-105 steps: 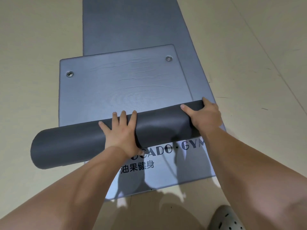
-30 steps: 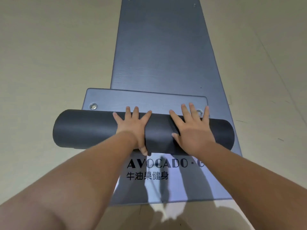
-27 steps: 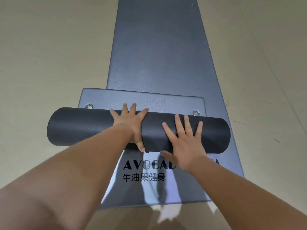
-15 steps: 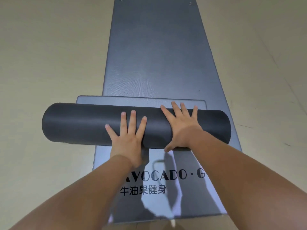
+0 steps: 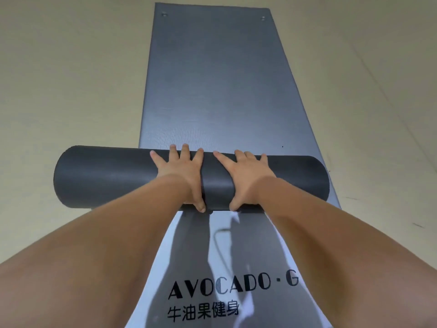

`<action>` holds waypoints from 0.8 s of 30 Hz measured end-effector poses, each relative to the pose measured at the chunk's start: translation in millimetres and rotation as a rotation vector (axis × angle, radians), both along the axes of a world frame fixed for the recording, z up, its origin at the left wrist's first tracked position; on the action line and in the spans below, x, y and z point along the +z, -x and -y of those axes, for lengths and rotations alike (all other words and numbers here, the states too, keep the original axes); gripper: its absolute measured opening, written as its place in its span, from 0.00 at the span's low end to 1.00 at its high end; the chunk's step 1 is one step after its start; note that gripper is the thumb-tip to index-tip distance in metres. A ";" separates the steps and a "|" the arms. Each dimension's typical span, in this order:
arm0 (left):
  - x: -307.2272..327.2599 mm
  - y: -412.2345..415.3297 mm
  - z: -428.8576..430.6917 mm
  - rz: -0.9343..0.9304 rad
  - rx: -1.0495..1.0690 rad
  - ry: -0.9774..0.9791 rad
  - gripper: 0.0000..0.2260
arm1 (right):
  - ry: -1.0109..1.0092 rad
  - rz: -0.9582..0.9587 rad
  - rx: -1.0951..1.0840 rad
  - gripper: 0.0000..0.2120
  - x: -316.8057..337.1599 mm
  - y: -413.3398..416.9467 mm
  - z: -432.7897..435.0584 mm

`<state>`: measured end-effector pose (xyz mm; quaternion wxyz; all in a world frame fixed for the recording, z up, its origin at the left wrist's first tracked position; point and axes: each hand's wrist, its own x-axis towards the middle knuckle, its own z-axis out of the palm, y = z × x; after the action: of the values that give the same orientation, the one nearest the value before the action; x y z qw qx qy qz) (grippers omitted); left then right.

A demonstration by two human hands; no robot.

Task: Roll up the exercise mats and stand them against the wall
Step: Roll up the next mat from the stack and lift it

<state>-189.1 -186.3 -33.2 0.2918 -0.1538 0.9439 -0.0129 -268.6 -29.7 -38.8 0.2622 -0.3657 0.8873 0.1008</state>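
All around us we see a smooth, pale beige floor (image 5: 71, 79), matt and plain, filling the view to the left, to the right and up to the top edge. On the right we make out a thin, faint seam line (image 5: 397, 97) running diagonally across it toward the right edge. Lower on that same side we notice two short dark scuff marks (image 5: 352, 198), one nearer to us than the other, set apart from each other. The light is soft and even; we find the floor a shade dimmer and greyer toward the upper left, lighter and creamier on the right.
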 end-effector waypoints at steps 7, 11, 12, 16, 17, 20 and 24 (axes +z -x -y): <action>-7.4 -34.6 -21.8 -0.220 -0.029 0.070 0.47 | 0.013 0.104 -0.044 0.66 13.8 18.7 11.3; 2.2 -41.7 -22.9 -0.210 -0.062 0.069 0.42 | 0.001 0.097 -0.087 0.64 17.2 -4.9 6.9; 4.7 -45.6 -22.5 -0.202 -0.081 0.065 0.41 | 0.000 0.089 -0.103 0.64 16.5 -14.5 5.7; 5.1 -74.5 -12.7 -0.219 -0.169 -0.019 0.41 | 0.007 0.075 -0.203 0.61 16.1 -59.9 -2.6; 4.5 -83.1 -9.7 -0.229 -0.186 -0.077 0.41 | 0.005 0.094 -0.237 0.61 16.7 -72.3 -5.3; 8.4 -109.7 -5.1 -0.307 -0.131 -0.397 0.43 | 0.042 0.183 -0.341 0.60 15.3 -114.1 -14.5; 13.9 -137.4 -4.0 -0.359 -0.122 -0.497 0.41 | 0.096 0.272 -0.478 0.57 9.5 -167.4 -26.5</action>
<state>-51.8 -182.3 -19.2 0.1478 -0.0207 0.9621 0.2283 -101.2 -3.2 -29.3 0.3775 -0.1680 0.9089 -0.0559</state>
